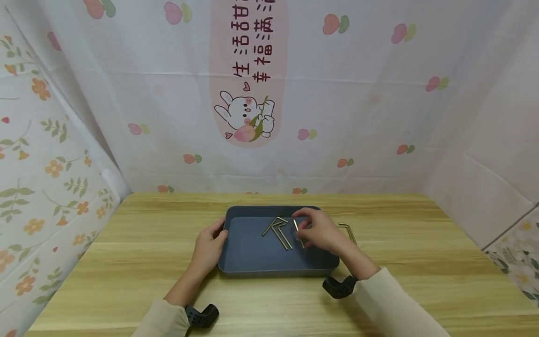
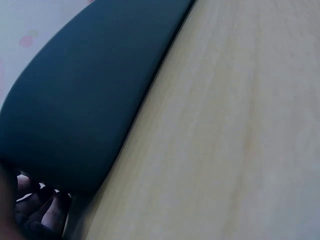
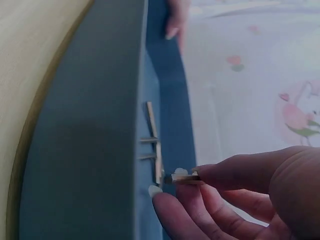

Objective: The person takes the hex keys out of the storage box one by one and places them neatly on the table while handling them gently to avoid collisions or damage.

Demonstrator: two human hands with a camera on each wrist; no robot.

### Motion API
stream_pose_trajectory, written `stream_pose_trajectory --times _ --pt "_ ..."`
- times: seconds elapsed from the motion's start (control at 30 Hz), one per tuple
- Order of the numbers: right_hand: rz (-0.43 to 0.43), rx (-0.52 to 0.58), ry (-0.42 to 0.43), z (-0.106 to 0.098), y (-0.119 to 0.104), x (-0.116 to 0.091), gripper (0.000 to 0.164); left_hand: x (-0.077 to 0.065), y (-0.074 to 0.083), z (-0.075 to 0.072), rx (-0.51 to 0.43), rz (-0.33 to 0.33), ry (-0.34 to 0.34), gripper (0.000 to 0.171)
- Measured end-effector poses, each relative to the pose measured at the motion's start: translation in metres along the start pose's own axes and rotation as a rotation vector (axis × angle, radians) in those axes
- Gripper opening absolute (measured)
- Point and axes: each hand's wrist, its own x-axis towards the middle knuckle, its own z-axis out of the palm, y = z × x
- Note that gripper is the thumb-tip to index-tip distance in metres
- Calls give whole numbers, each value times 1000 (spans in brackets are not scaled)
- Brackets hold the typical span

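A dark blue-grey tray (image 1: 248, 260) sits on the table. My left hand (image 1: 208, 248) grips its left rim, thumb over the edge and fingers outside; in the left wrist view those fingers (image 2: 52, 210) show at the tray wall (image 2: 85, 95). Inside lie several gold-coloured L-shaped hex keys (image 1: 281, 235), some crossing. Over the tray's right part, my right hand (image 1: 320, 229) pinches another hex key (image 1: 296, 226) between thumb and fingers. The right wrist view shows the held hex key (image 3: 185, 177) nearly end-on, close to the keys (image 3: 152, 120) in the tray.
More L-shaped hex keys (image 1: 350, 230) lie on the wooden table (image 1: 400, 243) just right of the tray, partly hidden by my right forearm. A patterned cloth (image 1: 358, 117) hangs behind the table. Each wrist wears a black device (image 1: 338, 287).
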Motion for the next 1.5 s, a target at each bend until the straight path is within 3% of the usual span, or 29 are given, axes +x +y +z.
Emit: stream_pose_trajectory --times 0.17,0.33,0.63,1.1,1.5 --pt "6 65 48 -7 2 -10 40 -1 0 -2 13 1 2 49" --pt "-7 57 132 -14 7 -15 41 -1 0 -2 17 -5 0 49" --pt "-6 66 201 -38 30 -27 48 -3 -2 0 5 -5 -10 49" --pt "38 -153 330 -78 59 -33 51 2 2 -2 9 -13 -12 49" --pt "33 -270 368 -82 94 -27 41 1 1 -1 18 -18 -10 49"
